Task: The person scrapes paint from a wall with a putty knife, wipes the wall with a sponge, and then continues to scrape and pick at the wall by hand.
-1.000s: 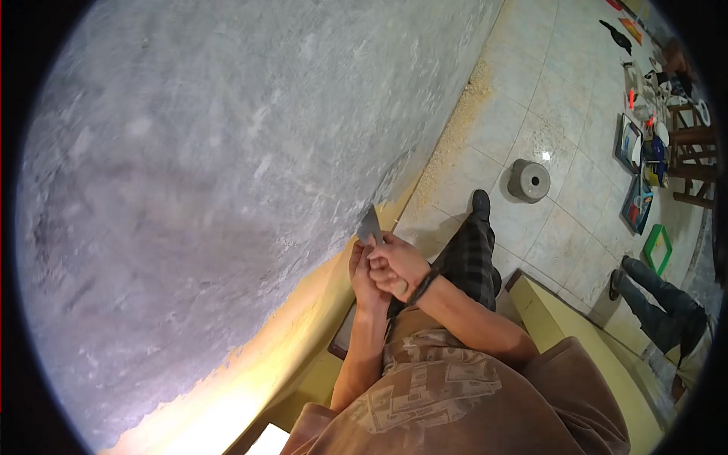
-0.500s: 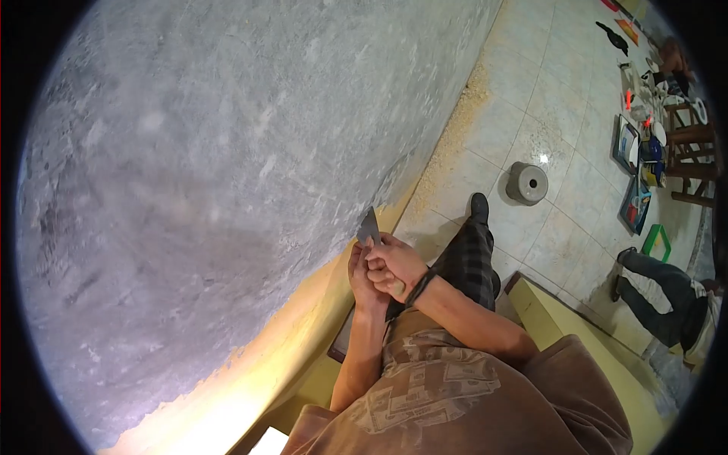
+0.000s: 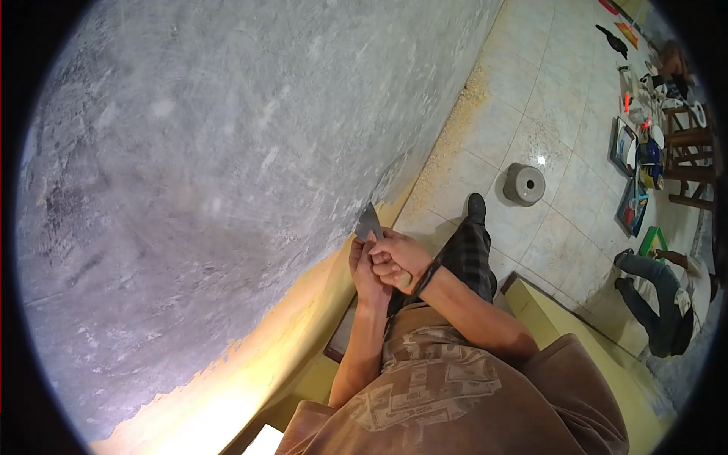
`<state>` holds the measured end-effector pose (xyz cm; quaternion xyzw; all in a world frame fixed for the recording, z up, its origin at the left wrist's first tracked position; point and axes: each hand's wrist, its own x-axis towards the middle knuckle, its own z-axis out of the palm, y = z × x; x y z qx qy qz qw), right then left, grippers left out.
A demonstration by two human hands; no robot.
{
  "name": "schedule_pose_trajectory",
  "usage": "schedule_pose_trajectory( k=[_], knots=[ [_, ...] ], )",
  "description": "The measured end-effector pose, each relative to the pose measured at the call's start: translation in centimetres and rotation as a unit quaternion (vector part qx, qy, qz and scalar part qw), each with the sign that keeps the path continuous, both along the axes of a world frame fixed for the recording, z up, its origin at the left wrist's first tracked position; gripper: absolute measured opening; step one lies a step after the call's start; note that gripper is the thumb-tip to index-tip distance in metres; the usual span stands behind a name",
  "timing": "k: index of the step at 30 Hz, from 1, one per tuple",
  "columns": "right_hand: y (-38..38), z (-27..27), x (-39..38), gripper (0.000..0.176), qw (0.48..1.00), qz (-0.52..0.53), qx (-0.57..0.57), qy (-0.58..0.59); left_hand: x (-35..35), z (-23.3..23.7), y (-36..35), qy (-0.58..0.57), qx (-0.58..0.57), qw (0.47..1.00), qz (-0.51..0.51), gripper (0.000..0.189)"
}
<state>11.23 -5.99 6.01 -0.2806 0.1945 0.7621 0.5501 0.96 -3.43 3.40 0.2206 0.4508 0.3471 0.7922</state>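
A metal scraper [image 3: 368, 223] has its blade against the wall [image 3: 189, 189], at the edge between bare grey plaster and a yellow painted strip [image 3: 299, 307]. My right hand [image 3: 400, 262] is wrapped round its handle, with a dark band on the wrist. Close beside it, my left hand [image 3: 365, 271] is closed at the base of the blade, its fingers touching the tool. The handle is mostly hidden by my fingers.
A round grey object with a central hole [image 3: 525, 184] stands on the tiled floor [image 3: 557, 106]. Crumbs [image 3: 455, 125] lie along the wall's foot. At right are trays [image 3: 626, 145], a wooden stool [image 3: 690, 138] and a bending person [image 3: 663, 299] near a green tray [image 3: 652, 243].
The scraper blade has shifted slightly up and left along the wall, showing more of its face. The person at right has bent and reached an arm to the green tray.
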Motion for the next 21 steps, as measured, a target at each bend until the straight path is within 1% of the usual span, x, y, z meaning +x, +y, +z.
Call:
schedule_pose_trajectory(
  k=[1, 3, 4, 5, 6, 7, 8, 9, 11, 12, 13, 14, 15, 16, 17, 19, 20, 21],
  knots=[
    [0.4, -0.2, 0.1, 0.010, 1.000, -0.002, 0.002, 0.001, 0.8, 0.7, 0.5, 0.001, 0.002, 1.000, -0.002, 0.013],
    [0.3, -0.7, -0.2, 0.012, 1.000, -0.006, 0.019, 0.023, 1.2, 1.7, 0.3, 0.090, -0.038, 0.993, 0.062, 0.014],
    [0.9, -1.9, 0.1, 0.013, 0.994, -0.007, 0.043, 0.102, 0.2, -0.2, 0.6, 0.020, -0.017, 0.999, 0.030, 0.014],
    [0.8, -2.6, 0.2, 0.013, 0.994, -0.007, 0.048, 0.096, -0.7, -1.8, 0.6, 0.013, -0.012, 0.999, 0.030, 0.014],
    [0.8, -1.5, 0.7, 0.011, 0.998, 0.004, 0.022, 0.051, -0.8, -2.2, 0.7, -0.036, -0.002, 0.999, 0.007, 0.013],
    [0.3, -0.8, 0.3, 0.010, 1.000, 0.016, -0.012, 0.015, -0.2, -0.6, 0.4, -0.076, 0.000, 0.997, -0.014, 0.013],
    [-0.1, -0.7, -0.3, 0.009, 1.000, 0.001, 0.011, 0.012, 1.0, 0.6, -0.1, 0.050, 0.006, 0.997, 0.060, 0.012],
    [0.4, -1.1, -0.2, 0.009, 1.000, -0.003, 0.011, 0.014, 1.1, 0.4, 0.4, 0.053, 0.006, 0.997, 0.057, 0.012],
    [0.7, -1.6, -0.5, 0.011, 0.999, -0.019, -0.006, 0.051, 0.0, -0.2, 0.2, 0.017, -0.019, 0.999, 0.038, 0.012],
    [0.8, -1.2, -0.3, 0.011, 0.999, -0.016, -0.003, 0.047, 0.0, -0.6, 0.4, -0.051, -0.005, 0.999, 0.012, 0.010],
    [1.3, -0.8, 0.4, 0.010, 1.000, -0.010, -0.005, 0.020, 0.4, -1.1, 0.9, -0.060, 0.002, 0.998, 0.009, 0.010],
    [1.0, -0.2, 0.5, 0.009, 1.000, 0.000, -0.017, 0.000, 0.1, -1.5, 0.5, -0.047, -0.004, 0.999, 0.022, 0.010],
    [0.5, 0.4, 0.0, 0.008, 0.999, 0.010, -0.032, -0.012, -0.2, -0.8, 0.1, -0.026, -0.014, 0.999, 0.036, 0.010],
    [0.2, 1.2, 0.1, 0.008, 1.000, 0.009, -0.005, 0.002, 0.4, 0.4, 0.0, 0.045, 0.003, 0.998, 0.051, 0.011],
    [0.4, 0.5, 0.0, 0.008, 1.000, 0.008, -0.006, 0.007, 0.4, 0.2, 0.2, 0.050, 0.002, 0.998, 0.050, 0.011],
    [1.0, -2.7, -0.4, 0.012, 0.999, -0.027, -0.004, 0.043, 0.3, -1.2, 0.4, 0.026, -0.040, 0.997, 0.052, 0.011],
    [1.3, -5.0, -0.1, 0.013, 0.998, 0.003, -0.019, 0.068, -1.2, -4.5, 0.5, -0.058, -0.040, 0.997, 0.008, 0.010],
    [1.5, -4.3, 0.4, 0.013, 0.998, 0.000, -0.015, 0.060, -0.6, -4.0, 0.6, -0.066, -0.037, 0.997, 0.004, 0.010]
  ],
)
